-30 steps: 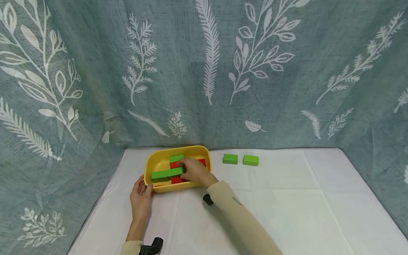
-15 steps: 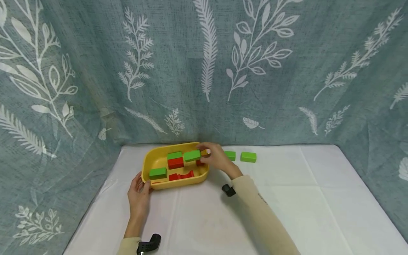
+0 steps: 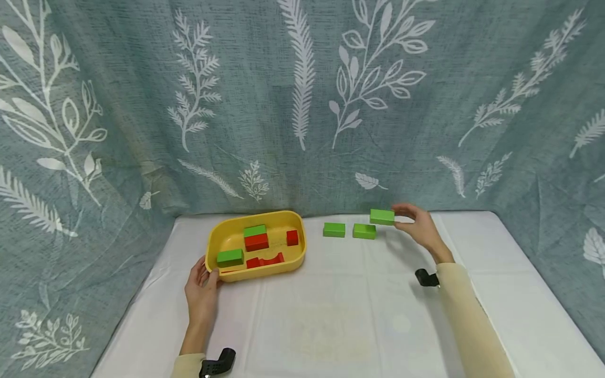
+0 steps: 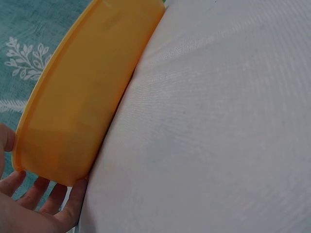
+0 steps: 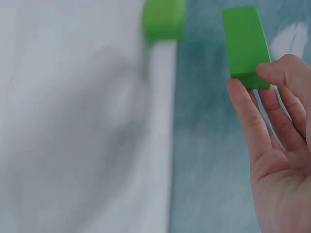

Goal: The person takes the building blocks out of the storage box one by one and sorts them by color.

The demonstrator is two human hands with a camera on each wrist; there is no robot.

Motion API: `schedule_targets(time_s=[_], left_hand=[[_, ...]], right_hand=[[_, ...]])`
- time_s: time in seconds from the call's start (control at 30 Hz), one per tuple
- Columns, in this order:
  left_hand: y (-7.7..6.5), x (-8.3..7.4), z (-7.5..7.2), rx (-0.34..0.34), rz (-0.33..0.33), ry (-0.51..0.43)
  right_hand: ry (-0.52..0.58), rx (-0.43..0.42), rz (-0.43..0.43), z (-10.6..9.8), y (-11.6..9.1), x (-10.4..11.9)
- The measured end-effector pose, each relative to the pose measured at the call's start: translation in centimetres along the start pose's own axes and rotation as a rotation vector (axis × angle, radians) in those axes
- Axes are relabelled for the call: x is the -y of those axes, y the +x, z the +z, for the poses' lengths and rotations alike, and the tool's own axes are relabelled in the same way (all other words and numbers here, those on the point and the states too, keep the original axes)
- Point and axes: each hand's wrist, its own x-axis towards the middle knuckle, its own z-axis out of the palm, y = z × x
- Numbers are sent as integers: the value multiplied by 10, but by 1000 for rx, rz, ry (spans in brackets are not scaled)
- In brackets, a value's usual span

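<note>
My right hand pinches one end of a green rectangular block between thumb and fingers, holding it above the table's far right part. In the right wrist view this block juts out past the fingertips. Two more green blocks lie below and left of it: a nearer one and one farther left. At the near left corner of a yellow tub, my left hand grips its end, with the thumb on one side and fingers on the other.
Inside the tub are a green block, a red block with a green one behind it, a small red block and a red arched piece. A leafy teal curtain hangs behind the white-covered table.
The right hand has lifted a green block out of the tub and carried it right, past the two green blocks on the table. The left hand stays at the tub's corner.
</note>
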Motion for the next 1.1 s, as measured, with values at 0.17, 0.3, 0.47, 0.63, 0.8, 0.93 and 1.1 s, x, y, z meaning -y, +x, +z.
schedule_targets(time_s=[0.17, 0.3, 0.47, 0.63, 0.8, 0.93, 1.1], left_hand=[[0, 0, 1, -21, -8, 20], [0, 0, 1, -24, -3, 14], [-1, 0, 2, -16, 1, 6], [0, 0, 5, -14, 2, -11], [1, 0, 11, 3, -5, -19], [3, 0, 10, 5, 2, -8], [0, 0, 3, -23, -17, 15]], right_hand=[[-55, 19, 77, -19, -14, -37], [-52, 45, 123, -21, -19, -55], [-51, 55, 114, -22, -19, -59], [-130, 62, 129, -24, -17, -50], [-310, -3, 6, -16, -9, -16], [-314, -32, -197, 29, 8, 33], [-206, 133, -355, 141, 22, 95]])
